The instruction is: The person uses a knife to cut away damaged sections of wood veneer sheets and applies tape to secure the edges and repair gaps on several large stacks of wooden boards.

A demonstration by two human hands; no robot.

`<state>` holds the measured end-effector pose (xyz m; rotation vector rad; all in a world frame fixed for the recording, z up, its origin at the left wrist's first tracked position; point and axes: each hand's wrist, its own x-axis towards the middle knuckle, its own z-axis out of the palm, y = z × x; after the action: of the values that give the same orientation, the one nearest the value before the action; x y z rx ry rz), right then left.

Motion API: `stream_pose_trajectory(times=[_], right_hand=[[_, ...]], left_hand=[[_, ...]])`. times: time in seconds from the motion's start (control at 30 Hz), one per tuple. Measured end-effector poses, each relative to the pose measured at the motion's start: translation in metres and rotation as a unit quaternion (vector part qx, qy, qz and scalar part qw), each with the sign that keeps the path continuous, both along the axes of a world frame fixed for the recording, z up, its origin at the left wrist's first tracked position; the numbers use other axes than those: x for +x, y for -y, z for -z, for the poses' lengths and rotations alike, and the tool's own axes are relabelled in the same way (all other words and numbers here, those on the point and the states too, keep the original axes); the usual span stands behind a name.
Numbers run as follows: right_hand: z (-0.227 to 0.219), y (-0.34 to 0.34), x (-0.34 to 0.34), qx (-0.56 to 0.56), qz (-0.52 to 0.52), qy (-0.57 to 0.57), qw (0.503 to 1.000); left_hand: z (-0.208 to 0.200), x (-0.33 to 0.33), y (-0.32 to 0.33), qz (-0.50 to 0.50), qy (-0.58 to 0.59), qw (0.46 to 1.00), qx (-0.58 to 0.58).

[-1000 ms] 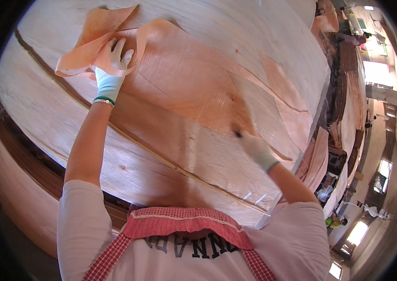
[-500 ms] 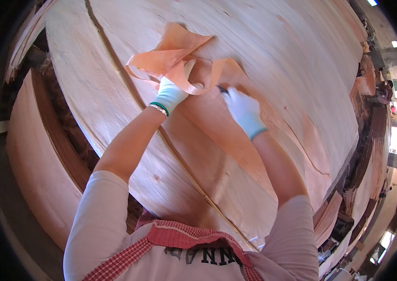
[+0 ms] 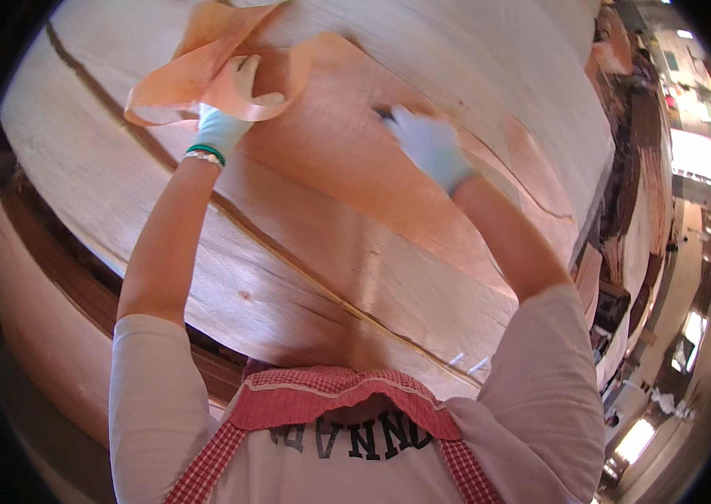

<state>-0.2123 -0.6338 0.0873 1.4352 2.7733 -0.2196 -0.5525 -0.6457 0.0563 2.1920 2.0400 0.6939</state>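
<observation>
My left hand (image 3: 226,119), in a white glove with a green-edged cuff, grips a curled strip of thin orange-brown wood veneer (image 3: 204,38). The strip loops over and around its fingers. To the right, my gloved right hand (image 3: 433,149) is closed and smeared by motion. From its fingers pokes the dark tip of a small tool (image 3: 383,112), whose kind I cannot make out. Under both hands lies a broad stack of pale veneer sheets (image 3: 280,214), with a darker orange-brown patch between the hands.
A long dark split (image 3: 267,244) runs diagonally across the top sheet. Another veneer stack (image 3: 45,286) with a curved edge stands at the left. Ragged sheet edges (image 3: 645,185) and piled boards line the right side. My checked red apron (image 3: 313,391) touches near the front edge.
My left hand has gone left and slightly up in the view with the veneer strip, away from the right hand. The whole view has also turned. The right hand has shifted only a little.
</observation>
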Motion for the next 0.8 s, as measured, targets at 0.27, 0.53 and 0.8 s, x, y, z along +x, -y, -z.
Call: stream_pose_trajectory(times=[0.27,0.53,0.8], right_hand=[[0.003,0.303,0.213,0.009,0.352,0.038,0.935],[-0.054,0.193,0.186,0.099,0.416,-0.227,0.875],[-0.003,-0.008,0.139,-0.012,0.332,-0.244,0.911]], left_hand=[[-0.001,0.003,-0.002,0.009,0.001,0.999,-0.05],[0.001,0.011,0.015,-0.021,0.05,0.999,-0.005],[0.0,0.066,0.035,-0.048,-0.069,0.986,0.143]])
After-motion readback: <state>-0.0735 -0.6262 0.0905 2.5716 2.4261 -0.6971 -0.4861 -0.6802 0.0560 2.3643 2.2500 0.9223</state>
